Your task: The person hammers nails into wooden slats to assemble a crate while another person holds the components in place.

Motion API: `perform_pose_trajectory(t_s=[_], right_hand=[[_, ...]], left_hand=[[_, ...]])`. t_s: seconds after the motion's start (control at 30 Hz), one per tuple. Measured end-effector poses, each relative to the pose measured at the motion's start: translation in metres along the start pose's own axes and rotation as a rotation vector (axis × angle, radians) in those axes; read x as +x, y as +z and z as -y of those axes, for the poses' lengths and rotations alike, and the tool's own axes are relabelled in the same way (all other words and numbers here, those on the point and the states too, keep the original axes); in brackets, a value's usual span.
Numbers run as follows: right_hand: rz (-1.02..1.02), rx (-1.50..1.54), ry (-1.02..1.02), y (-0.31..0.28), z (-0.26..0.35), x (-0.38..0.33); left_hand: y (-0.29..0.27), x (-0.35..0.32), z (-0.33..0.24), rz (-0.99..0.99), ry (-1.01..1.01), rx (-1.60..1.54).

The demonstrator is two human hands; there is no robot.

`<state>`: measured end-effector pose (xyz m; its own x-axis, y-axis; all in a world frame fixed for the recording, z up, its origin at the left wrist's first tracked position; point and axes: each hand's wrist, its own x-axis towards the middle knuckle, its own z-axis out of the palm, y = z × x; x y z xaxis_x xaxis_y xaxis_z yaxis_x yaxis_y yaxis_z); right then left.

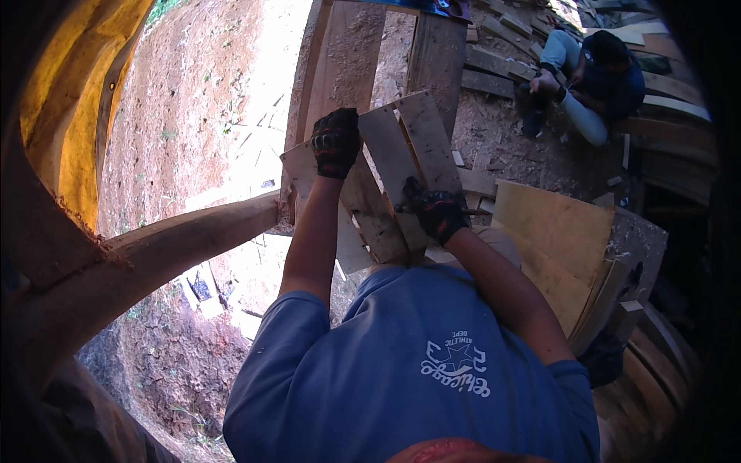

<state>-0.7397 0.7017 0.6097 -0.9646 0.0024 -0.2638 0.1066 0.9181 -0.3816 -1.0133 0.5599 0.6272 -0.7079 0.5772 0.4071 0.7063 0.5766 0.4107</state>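
A panel of several pale wooden slats (390, 147), with gaps between them, leans tilted in front of my body. My left hand (336, 143), in a black glove, is closed over its upper left edge. My right hand (437, 210), gloved the same way, lies against the panel's lower right part with its fingers curled. A thin dark thing shows on both sides of the right hand, but its kind is hidden by the glove.
Long planks (436, 65) stand beyond the panel. A curved timber beam (193, 228) crosses at left, near a yellow sheet (85, 100). At right sits a wooden box-like stack (552, 239). A person (610, 77) sits among scattered boards at the far right.
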Motion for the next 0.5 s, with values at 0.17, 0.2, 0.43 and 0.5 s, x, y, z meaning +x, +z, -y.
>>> perform_pose_trajectory(t_s=[0.17,0.2,0.43,0.5], right_hand=[[-0.043,-0.006,-0.014,0.001,-0.001,-0.003],[-0.067,-0.01,-0.028,0.002,-0.002,-0.004],[-0.117,0.013,-0.064,0.003,-0.005,-0.005],[-0.11,0.025,-0.057,0.0,-0.003,-0.003]], left_hand=[[-0.001,0.0,0.001,0.034,0.052,0.023],[-0.004,-0.001,0.0,0.067,0.044,0.034],[-0.001,-0.003,0.007,0.034,0.033,-0.094],[0.004,-0.005,0.013,0.068,0.047,-0.105]])
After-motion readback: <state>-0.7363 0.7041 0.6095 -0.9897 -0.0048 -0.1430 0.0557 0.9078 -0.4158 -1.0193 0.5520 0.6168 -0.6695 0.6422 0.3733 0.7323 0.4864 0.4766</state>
